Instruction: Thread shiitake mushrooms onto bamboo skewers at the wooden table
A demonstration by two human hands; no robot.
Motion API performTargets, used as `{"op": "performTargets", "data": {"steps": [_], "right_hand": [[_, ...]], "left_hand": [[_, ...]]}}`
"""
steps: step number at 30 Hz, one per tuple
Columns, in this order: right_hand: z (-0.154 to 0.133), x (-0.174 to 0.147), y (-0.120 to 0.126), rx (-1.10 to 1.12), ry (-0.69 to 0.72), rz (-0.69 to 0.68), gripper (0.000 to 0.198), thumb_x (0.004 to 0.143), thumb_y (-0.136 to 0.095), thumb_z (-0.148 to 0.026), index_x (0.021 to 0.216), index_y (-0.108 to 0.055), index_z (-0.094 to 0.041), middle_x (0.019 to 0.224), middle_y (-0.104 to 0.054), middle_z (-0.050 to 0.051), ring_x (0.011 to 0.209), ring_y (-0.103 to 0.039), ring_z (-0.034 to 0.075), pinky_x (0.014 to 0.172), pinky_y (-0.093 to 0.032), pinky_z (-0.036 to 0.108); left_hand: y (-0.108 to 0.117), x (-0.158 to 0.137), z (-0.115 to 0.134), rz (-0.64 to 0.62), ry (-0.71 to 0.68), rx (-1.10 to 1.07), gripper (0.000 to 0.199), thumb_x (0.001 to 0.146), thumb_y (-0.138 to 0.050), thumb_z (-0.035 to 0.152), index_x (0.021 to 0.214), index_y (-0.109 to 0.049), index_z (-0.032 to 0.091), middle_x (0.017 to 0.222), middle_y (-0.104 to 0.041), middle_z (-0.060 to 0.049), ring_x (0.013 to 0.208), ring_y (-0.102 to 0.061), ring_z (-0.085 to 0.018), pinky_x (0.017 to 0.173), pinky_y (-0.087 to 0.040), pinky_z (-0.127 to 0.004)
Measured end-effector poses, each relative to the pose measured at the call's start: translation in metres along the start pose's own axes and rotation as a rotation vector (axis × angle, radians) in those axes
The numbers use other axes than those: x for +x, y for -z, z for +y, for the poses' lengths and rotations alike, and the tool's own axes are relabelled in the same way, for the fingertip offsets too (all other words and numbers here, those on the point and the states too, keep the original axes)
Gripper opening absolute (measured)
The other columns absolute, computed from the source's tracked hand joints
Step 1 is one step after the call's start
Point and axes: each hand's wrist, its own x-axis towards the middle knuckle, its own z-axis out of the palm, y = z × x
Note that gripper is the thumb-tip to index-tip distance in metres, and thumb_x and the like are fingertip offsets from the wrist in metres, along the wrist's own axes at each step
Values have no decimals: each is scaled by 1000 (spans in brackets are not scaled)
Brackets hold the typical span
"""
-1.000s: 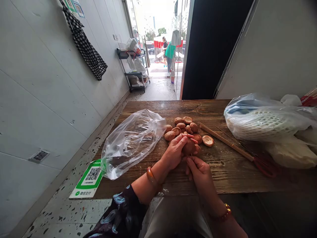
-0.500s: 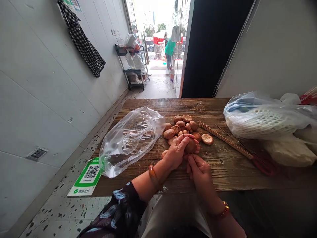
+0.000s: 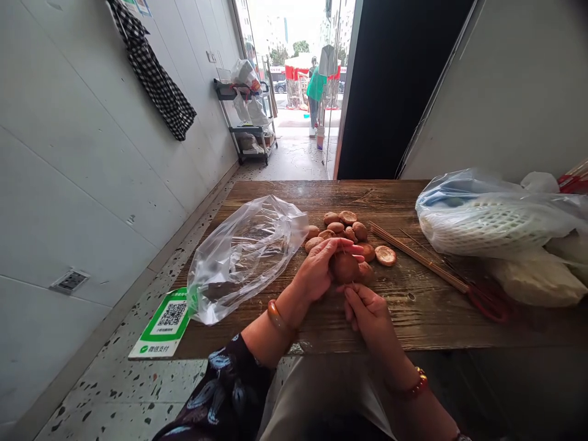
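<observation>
Just below the centre of the frame the left hand (image 3: 318,267) curls its fingers over a round, smooth brown shiitake mushroom (image 3: 345,267), gripping the cap from the left and above. The right hand (image 3: 370,315) sits directly below it, fingers drawn together in a pinch that meets the underside of the mushroom; a thin skewer seems to run from that pinch into the cap, but it is too fine to tell for sure. Each wrist wears a bead or bangle bracelet, amber on the left, reddish on the right.

Just above the hands lies a loose pile of mushrooms (image 3: 342,225), domed and matte brown, with one lying gill side up (image 3: 385,255), pale and ribbed, at the pile's right edge. They rest on a rough, dark-grained wooden counter (image 3: 413,312). Left of the pile lies a crumpled clear plastic bag (image 3: 245,251), glossy and wrinkled, hanging over the counter's left edge. Right of the pile a bundle of thin bamboo skewers (image 3: 416,258) runs diagonally toward the lower right. At the right of the frame a translucent bag (image 3: 496,223) holds white foam netting. A green-and-white QR code sign (image 3: 166,321) lies on the speckled terrazzo floor at lower left, and a black-and-white checked cloth (image 3: 154,76) hangs on the white panelled wall at upper left.
</observation>
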Motion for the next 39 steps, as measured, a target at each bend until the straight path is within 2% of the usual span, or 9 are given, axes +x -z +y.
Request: {"op": "performTargets", "data": {"steps": [8, 12, 17, 20, 23, 27, 32, 35, 39], "right_hand": [[3, -2, 0, 9, 13, -1, 35, 93, -55, -50, 98, -67, -18, 54, -51, -7, 40, -42, 6, 42, -32, 21], [6, -1, 0, 117, -11, 110, 35, 91, -60, -51, 101, -66, -19, 58, -53, -7, 42, -41, 5, 41, -30, 20], [8, 1, -1, 226, -12, 164, 37, 88, -63, -52, 104, -66, -19, 60, -55, -7, 44, -42, 5, 43, -30, 19], [7, 2, -2, 221, -12, 168, 39, 87, -64, -53, 103, -67, -18, 60, -55, -6, 44, -41, 5, 42, -29, 20], [7, 3, -3, 239, 0, 163, 40, 87, -63, -54, 103, -66, -17, 60, -55, -6, 44, -41, 5, 42, -29, 20], [10, 6, -3, 263, 7, 177, 42, 88, -61, -55, 105, -65, -18, 62, -55, -6, 45, -40, 6, 43, -30, 21], [12, 10, -4, 300, 4, 225, 43, 86, -63, -57, 105, -66, -18, 61, -54, -7, 45, -41, 6, 43, -31, 21], [11, 10, -5, 300, -3, 213, 43, 86, -64, -56, 104, -66, -18, 61, -54, -7, 45, -41, 6, 43, -31, 21], [8, 8, -4, 275, -16, 210, 43, 86, -63, -57, 104, -67, -19, 61, -55, -6, 45, -41, 6, 43, -31, 21]], "left_hand": [[6, 2, 2, 5, -11, 134, 38, 82, -70, 48, 94, -71, 12, 97, -75, -13, 89, -71, -26, 78, -57, -37], [19, 5, 13, 89, -70, 335, 43, 85, -64, 53, 102, -69, 15, 100, -72, -12, 82, -68, -19, 72, -54, -29], [39, 6, 34, 174, -227, 968, 34, 89, -55, 47, 91, -67, 15, 80, -68, -5, 68, -60, -14, 66, -48, -27], [44, 1, 44, 87, -200, 1458, 24, 85, -60, 41, 81, -67, 18, 75, -65, -2, 68, -56, -15, 67, -44, -27], [45, -6, 50, -65, -85, 1711, 23, 76, -70, 43, 81, -68, 21, 83, -68, -3, 73, -58, -18, 68, -43, -28], [48, -14, 52, -241, -18, 1768, 33, 64, -80, 45, 88, -70, 23, 89, -67, -3, 79, -59, -21, 69, -44, -29], [44, -20, 39, -332, -18, 1797, 40, 53, -85, 38, 85, -67, 21, 88, -61, -4, 79, -56, -22, 72, -47, -32], [39, -24, 28, -359, 12, 1879, 41, 55, -81, 31, 91, -66, 19, 100, -58, -8, 90, -56, -26, 79, -48, -36], [36, -26, 26, -378, -68, 1808, 23, 67, -66, 16, 90, -65, 19, 102, -56, -8, 91, -54, -23, 79, -48, -34]]}}
